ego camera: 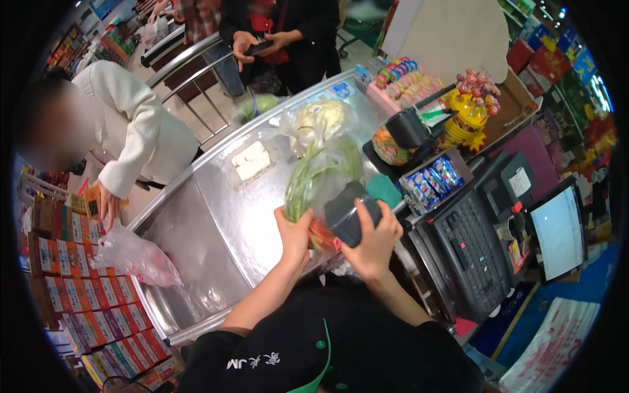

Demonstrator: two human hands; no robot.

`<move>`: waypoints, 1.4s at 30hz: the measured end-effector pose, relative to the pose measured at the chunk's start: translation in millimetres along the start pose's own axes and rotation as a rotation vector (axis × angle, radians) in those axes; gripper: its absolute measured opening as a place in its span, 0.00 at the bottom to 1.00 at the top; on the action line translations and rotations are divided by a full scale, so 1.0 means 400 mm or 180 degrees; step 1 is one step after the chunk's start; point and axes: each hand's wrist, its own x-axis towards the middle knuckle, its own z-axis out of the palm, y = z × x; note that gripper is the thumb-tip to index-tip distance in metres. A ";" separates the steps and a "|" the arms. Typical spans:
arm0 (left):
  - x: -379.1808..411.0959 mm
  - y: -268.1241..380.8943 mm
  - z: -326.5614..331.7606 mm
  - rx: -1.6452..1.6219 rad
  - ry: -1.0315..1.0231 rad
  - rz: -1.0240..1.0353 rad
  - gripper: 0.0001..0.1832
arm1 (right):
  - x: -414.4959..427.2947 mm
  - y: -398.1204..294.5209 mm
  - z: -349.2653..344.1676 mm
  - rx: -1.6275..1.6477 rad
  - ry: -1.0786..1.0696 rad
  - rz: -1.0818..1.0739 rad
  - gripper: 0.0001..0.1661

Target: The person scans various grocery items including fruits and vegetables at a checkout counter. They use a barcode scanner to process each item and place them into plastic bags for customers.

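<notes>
My left hand point(294, 236) grips the side of a clear plastic bag of long green vegetables point(304, 182), lying over the metal checkout counter point(196, 236). In my right hand point(371, 240) is a dark grey handheld device point(353, 213), probably a barcode scanner, held against the bag's right side. Red-orange produce point(322, 237) shows between my hands, partly hidden. Beyond the bag sits a pale, round vegetable in clear plastic point(322, 115). A white block resembling tofu point(251, 161) lies to the left of it.
At left, a person in a white sweater point(132, 123) reaches towards a translucent plastic bag point(140, 258). Another person holds a phone point(259, 47) across the counter. To my right are a candy box point(432, 182), a keyboard point(471, 250) and a monitor point(560, 231). Stacked boxes point(93, 290) border the left end.
</notes>
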 end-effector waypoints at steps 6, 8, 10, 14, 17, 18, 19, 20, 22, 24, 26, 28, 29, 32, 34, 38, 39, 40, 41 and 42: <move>0.128 0.008 -0.255 -0.0510 -0.0089 -0.0360 0.24 | 0.004 0.113 -0.011 0.2060 0.0282 0.0784 0.51; 0.177 0.026 -0.359 -0.0641 -0.0003 -0.0381 0.24 | 0.010 0.140 0.001 0.2708 0.0206 0.1004 0.50; 0.231 0.056 -0.469 -0.0589 -0.0092 -0.0418 0.25 | 0.031 0.128 -0.007 0.2555 0.0210 0.0791 0.50; 0.291 0.099 -0.640 -0.0520 -0.0078 -0.0423 0.26 | 0.088 0.086 -0.028 0.2132 -0.0019 0.0565 0.51; 0.307 0.099 -0.763 -0.0339 0.0165 -0.0377 0.27 | 0.132 0.076 0.002 0.1974 -0.0187 0.0445 0.51; 0.307 0.091 -0.798 -0.0215 0.0306 -0.0419 0.28 | 0.147 0.067 0.010 0.1914 -0.0243 0.0419 0.51; 0.310 0.092 -0.828 -0.0080 0.0446 -0.0450 0.28 | 0.164 0.059 0.020 0.1871 -0.0291 0.0394 0.51; 0.315 0.095 -0.850 0.0057 0.0585 -0.0485 0.29 | 0.180 0.056 0.030 0.1647 -0.0295 0.0310 0.51; 0.330 0.094 -0.878 0.0467 0.0768 -0.0611 0.29 | 0.205 0.053 0.056 0.1561 -0.0364 0.0247 0.51; 0.361 0.087 -0.893 0.0978 0.0852 -0.0610 0.28 | 0.238 0.043 0.079 0.1463 -0.0446 0.0263 0.52; 0.382 0.114 -0.771 0.3204 0.1809 0.0708 0.27 | 0.253 0.041 0.098 0.1343 -0.0494 0.0444 0.52; 0.392 0.174 -0.596 0.3901 0.1935 0.1754 0.27 | 0.263 0.041 0.109 0.1224 -0.0474 0.0516 0.52; 0.407 0.192 -0.503 0.3516 0.1640 0.2018 0.27 | 0.266 0.043 0.113 0.1164 -0.0468 0.0548 0.53; 0.479 0.143 -0.211 0.2772 0.0014 0.1849 0.38 | 0.273 0.050 0.121 0.1172 -0.0360 0.0622 0.52; 0.509 0.096 -0.018 0.2400 -0.0700 0.2070 0.40 | 0.271 0.048 0.115 0.1156 -0.0299 0.0665 0.52; 0.570 0.016 0.141 0.2041 -0.1349 0.2748 0.14 | 0.251 0.030 0.083 0.1210 -0.0186 0.0779 0.51; 0.573 0.021 0.152 0.1761 -0.1581 0.2732 0.10 | 0.246 0.029 0.072 0.1269 -0.0167 0.0812 0.51; 0.545 0.037 0.144 0.1419 -0.1449 0.3014 0.06 | 0.241 0.030 0.059 0.1261 -0.0116 0.0806 0.51; 0.534 0.019 0.125 0.1224 -0.1333 0.2392 0.06 | 0.240 0.029 0.041 0.1241 -0.0023 0.0730 0.50; 0.527 -0.016 0.081 0.1053 -0.1193 0.1771 0.06 | 0.237 0.021 0.022 0.1245 0.0050 0.0646 0.50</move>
